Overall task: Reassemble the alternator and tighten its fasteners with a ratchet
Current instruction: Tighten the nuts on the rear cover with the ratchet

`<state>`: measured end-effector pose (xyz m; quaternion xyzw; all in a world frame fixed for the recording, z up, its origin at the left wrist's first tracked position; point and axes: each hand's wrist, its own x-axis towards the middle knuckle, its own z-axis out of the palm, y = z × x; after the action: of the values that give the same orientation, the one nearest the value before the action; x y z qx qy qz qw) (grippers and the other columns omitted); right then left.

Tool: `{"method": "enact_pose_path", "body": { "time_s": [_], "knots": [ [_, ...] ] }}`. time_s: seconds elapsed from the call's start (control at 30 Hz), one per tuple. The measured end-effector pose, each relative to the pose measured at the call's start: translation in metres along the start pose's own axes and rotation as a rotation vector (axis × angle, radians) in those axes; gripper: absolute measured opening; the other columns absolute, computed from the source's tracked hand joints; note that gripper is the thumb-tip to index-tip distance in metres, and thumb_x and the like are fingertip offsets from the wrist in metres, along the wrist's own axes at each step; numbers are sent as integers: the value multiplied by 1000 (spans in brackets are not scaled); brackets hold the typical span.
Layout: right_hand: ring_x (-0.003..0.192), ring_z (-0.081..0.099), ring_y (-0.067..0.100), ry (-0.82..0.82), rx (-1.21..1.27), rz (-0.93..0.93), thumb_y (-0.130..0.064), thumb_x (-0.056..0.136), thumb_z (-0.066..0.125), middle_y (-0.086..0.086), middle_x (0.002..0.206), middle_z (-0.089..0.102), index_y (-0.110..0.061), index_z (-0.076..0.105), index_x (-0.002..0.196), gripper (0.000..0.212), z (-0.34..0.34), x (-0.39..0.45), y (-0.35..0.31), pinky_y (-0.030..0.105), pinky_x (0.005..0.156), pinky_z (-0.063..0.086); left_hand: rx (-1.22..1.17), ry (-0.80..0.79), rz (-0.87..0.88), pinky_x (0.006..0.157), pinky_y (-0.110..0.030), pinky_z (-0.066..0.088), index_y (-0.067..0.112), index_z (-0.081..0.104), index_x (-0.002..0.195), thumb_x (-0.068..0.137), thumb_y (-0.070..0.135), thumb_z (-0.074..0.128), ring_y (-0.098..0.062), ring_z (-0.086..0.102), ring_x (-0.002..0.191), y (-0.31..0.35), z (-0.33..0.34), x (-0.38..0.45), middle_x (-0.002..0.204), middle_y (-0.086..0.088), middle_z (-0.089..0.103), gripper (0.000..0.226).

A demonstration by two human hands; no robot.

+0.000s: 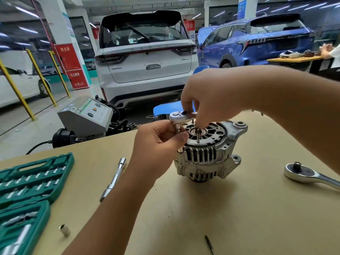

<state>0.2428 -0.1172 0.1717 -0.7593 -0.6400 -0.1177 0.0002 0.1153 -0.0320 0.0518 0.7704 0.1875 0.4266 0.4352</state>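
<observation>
The silver alternator stands on the tan workbench, open end up, with a thin stud rising from its middle. A small ratchet hangs over its left edge with a socket extension pointing down at the housing. My left hand pinches that extension just under the ratchet head. My right hand grips the ratchet's handle from above, and its fingers hide most of the handle.
An open green socket case lies at the left edge. A long extension bar and a loose socket lie near it. A larger ratchet rests at the right, a dark thin tool near the front. Cars stand behind the bench.
</observation>
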Motion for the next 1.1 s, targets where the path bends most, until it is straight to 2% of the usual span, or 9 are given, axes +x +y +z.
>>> {"method": "enact_pose_path", "body": {
  "time_s": [0.2,0.3,0.37,0.53,0.67,0.77,0.83,1.0,1.1],
  "knots": [
    [49,65,15,-190,202,-5,-37,69,78,-4,52,67,-16,66,59,26,-9,-10,-7,21,40,42,34,-21,56,52,-20,48,27,79,86,89,8,76,-7,58,58,-2,0,0,69,2,72,19],
    [59,61,14,-127,129,-8,-23,78,72,-5,65,68,-23,72,73,5,-8,-6,-4,24,47,41,24,-43,66,58,-31,52,17,79,87,89,6,77,-13,59,60,-4,-4,2,71,-4,72,11],
    [63,54,16,-28,18,-14,-13,85,59,-1,76,66,-20,73,87,16,-4,-4,-3,24,49,39,6,-51,50,60,-35,55,15,78,86,89,7,78,-11,59,60,-4,-4,3,71,-7,72,9],
    [44,59,7,-191,180,-8,-43,64,78,-8,49,64,-32,71,63,13,-13,-10,-8,20,39,40,68,-11,94,56,-32,57,23,80,87,87,9,80,-9,65,59,-6,-2,1,69,4,73,13],
    [58,54,18,-18,18,-28,-15,82,60,-1,66,61,-19,69,76,11,-4,-6,-4,24,48,40,46,-16,63,57,-38,56,15,79,86,88,7,79,-26,66,63,-5,-4,2,70,-5,73,8],
    [49,57,15,-118,112,-25,-36,75,69,-4,51,62,-14,65,62,26,-6,-9,-6,22,43,38,79,7,85,51,-41,52,22,79,79,84,13,78,-19,59,54,-5,0,1,63,0,69,10],
    [45,60,7,-230,217,-34,-51,64,77,-13,49,63,-31,71,66,22,-12,-13,-10,19,38,39,94,27,109,49,-40,51,30,78,74,81,15,77,-17,57,53,-5,0,0,60,4,69,17],
    [67,60,19,39,41,-33,-15,85,59,0,73,66,-20,71,78,15,-6,-4,-5,28,54,45,138,36,71,60,-49,60,26,78,81,87,20,81,-15,68,62,-8,-6,1,68,8,73,9],
    [49,61,10,-137,144,20,-43,80,68,-4,54,67,-15,69,65,32,-9,-8,-10,24,47,45,121,83,91,57,-48,59,21,78,84,84,19,85,-21,69,63,-8,-3,1,70,5,73,7]
  ]
}}
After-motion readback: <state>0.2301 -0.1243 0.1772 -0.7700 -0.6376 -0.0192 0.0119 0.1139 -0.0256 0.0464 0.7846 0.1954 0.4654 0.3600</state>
